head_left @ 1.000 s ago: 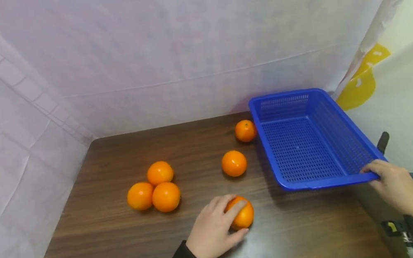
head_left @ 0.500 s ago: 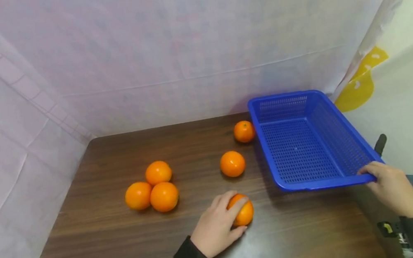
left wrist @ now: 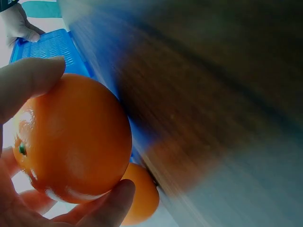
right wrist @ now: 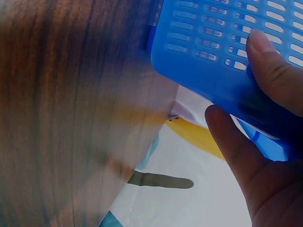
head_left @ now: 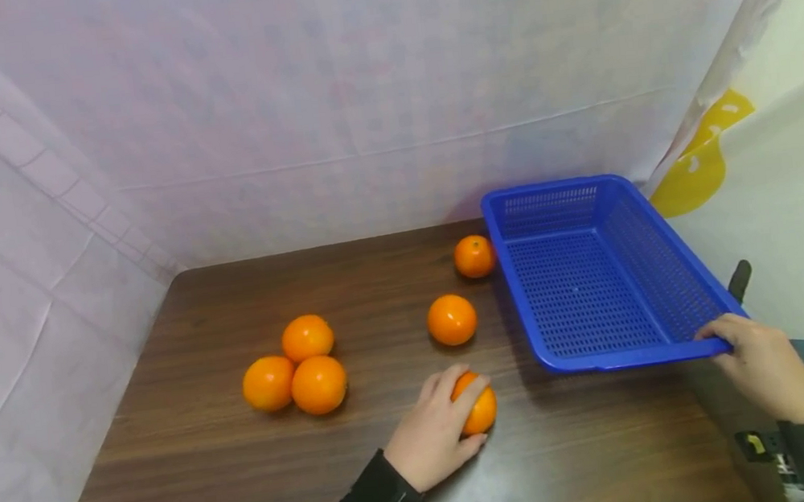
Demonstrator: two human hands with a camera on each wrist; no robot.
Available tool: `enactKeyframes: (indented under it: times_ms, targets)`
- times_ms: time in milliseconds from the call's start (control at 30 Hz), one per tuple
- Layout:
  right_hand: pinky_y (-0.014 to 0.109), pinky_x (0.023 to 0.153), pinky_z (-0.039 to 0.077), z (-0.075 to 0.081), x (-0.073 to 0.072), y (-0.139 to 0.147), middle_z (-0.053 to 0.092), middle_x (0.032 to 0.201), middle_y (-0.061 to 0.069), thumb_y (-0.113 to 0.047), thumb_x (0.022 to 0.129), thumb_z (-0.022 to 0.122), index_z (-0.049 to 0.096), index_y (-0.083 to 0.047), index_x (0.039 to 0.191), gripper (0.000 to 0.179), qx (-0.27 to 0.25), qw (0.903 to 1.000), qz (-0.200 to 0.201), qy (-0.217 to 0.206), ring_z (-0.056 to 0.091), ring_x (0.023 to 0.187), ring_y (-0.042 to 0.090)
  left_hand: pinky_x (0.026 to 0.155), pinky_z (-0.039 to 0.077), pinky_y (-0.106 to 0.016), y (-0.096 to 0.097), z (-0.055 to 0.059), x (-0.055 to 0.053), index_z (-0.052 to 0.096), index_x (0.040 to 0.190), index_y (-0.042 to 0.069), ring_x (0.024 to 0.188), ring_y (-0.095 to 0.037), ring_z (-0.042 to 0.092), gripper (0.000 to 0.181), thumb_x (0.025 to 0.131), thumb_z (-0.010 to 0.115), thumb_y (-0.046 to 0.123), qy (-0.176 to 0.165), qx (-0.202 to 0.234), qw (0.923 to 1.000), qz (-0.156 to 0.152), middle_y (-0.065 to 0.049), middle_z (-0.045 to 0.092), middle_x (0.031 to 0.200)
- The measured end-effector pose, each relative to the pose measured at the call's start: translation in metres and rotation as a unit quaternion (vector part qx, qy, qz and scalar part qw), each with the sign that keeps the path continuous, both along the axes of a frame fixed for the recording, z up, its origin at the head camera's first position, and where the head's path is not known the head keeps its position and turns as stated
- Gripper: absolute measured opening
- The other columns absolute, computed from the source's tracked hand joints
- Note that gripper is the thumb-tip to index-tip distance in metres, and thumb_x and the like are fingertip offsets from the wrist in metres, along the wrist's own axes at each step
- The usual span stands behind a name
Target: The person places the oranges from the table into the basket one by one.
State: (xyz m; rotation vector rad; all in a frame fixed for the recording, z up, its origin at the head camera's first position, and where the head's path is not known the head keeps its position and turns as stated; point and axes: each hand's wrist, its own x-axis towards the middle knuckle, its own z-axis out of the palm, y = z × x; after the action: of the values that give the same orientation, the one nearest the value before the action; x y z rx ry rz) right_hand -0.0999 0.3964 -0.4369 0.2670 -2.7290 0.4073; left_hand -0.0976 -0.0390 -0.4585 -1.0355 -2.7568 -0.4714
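My left hand [head_left: 430,434] holds an orange [head_left: 483,414] near the front of the table, its fingers over the top and the thumb at the near side. The left wrist view shows the fingers and thumb around this orange [left wrist: 78,137], its green stem spot facing left. At the right, my right hand [head_left: 765,365] grips the near right corner of a blue plastic basket [head_left: 623,358], which has no fruit in it. Thumb and finger pinch the slotted basket wall [right wrist: 203,71] in the right wrist view; the other fingers are mostly hidden there.
Three oranges [head_left: 319,385] lie clustered on the left of the brown wooden table [head_left: 197,465]. One orange [head_left: 452,320] sits mid-table, and another orange [head_left: 474,257] lies by the basket's left wall. Pale cloth [head_left: 330,112] hangs behind and at both sides.
The left hand has shifted slightly right and away from me, and its orange has moved a little the same way. The right hand keeps its grip on the basket. The view has shifted slightly.
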Motion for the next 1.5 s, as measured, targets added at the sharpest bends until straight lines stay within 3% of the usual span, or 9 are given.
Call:
enactKeyframes:
  times_ms: [400, 933, 1200, 1500]
  targets:
    - [0.055, 0.061, 0.051, -0.002, 0.0, 0.0, 0.069, 0.079, 0.014, 0.017, 0.066, 0.073, 0.069, -0.001, 0.078, 0.021, 0.009, 0.9997, 0.01, 0.021, 0.066, 0.071, 0.038, 0.072, 0.062, -0.036, 0.009, 0.002, -0.008, 0.046, 0.148, 0.022, 0.121, -0.03, 0.057, 0.075, 0.084, 0.081, 0.041, -0.04, -0.027, 0.9988, -0.004, -0.011, 0.045, 0.147]
    - [0.061, 0.065, 0.052, -0.001, 0.003, -0.001, 0.069, 0.082, 0.018, 0.016, 0.071, 0.071, 0.069, 0.002, 0.08, 0.017, -0.001, 0.9999, -0.001, -0.01, 0.066, 0.074, 0.041, 0.07, 0.061, -0.036, 0.009, 0.004, -0.009, 0.045, 0.149, 0.022, 0.12, -0.031, 0.057, 0.075, 0.085, 0.08, 0.04, -0.063, -0.011, 0.998, 0.003, -0.01, 0.045, 0.147]
    - [0.061, 0.065, 0.052, -0.001, 0.002, -0.002, 0.068, 0.082, 0.019, 0.016, 0.072, 0.071, 0.069, 0.003, 0.08, 0.016, -0.003, 0.9999, -0.003, -0.013, 0.066, 0.074, 0.041, 0.073, 0.061, -0.033, 0.01, 0.012, -0.012, 0.047, 0.145, 0.022, 0.117, -0.031, 0.059, 0.071, 0.084, 0.08, 0.039, -0.025, -0.006, 0.9997, 0.002, -0.01, 0.046, 0.144]
    - [0.061, 0.064, 0.053, 0.0, 0.002, -0.002, 0.068, 0.082, 0.018, 0.016, 0.072, 0.071, 0.069, 0.003, 0.079, 0.015, -0.005, 1.0, 0.0, -0.007, 0.066, 0.072, 0.04, 0.075, 0.061, -0.034, 0.014, 0.022, -0.017, 0.046, 0.145, 0.023, 0.119, -0.03, 0.058, 0.071, 0.085, 0.079, 0.039, -0.007, 0.008, 0.9999, 0.004, -0.01, 0.046, 0.145]
